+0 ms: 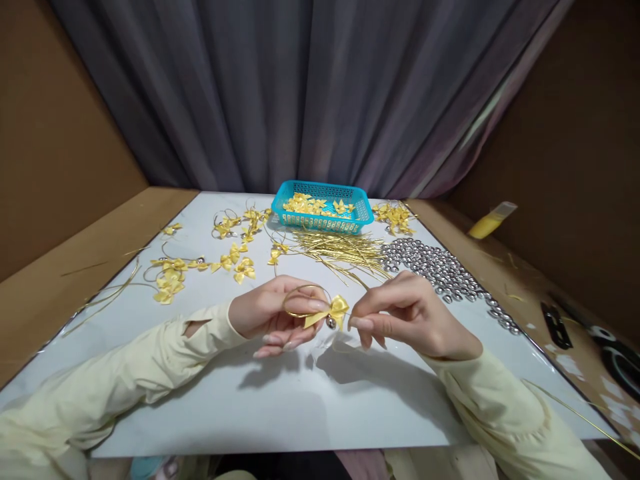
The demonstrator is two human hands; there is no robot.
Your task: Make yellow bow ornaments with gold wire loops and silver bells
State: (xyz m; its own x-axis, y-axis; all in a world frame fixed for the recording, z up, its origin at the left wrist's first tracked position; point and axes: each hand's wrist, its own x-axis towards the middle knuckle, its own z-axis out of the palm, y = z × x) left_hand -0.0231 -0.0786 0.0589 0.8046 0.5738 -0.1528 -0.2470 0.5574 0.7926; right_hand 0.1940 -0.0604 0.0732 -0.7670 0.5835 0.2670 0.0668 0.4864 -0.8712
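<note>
My left hand pinches a yellow ribbon bow above the near middle of the white table. A loop of gold cord rises from the bow over my left fingers. Just beneath the bow's knot hangs a small silver bell. To the right of the bow, my right hand is closed, thumb and forefinger pressed together on the thin gold cord end beside it. What exactly lies between those fingertips is partly hidden.
A turquoise basket of yellow bows stands at the back. In front lie gold cords; silver bells spread to the right. Bows with cords are scattered left. A black cutter and scissors lie beyond the right edge.
</note>
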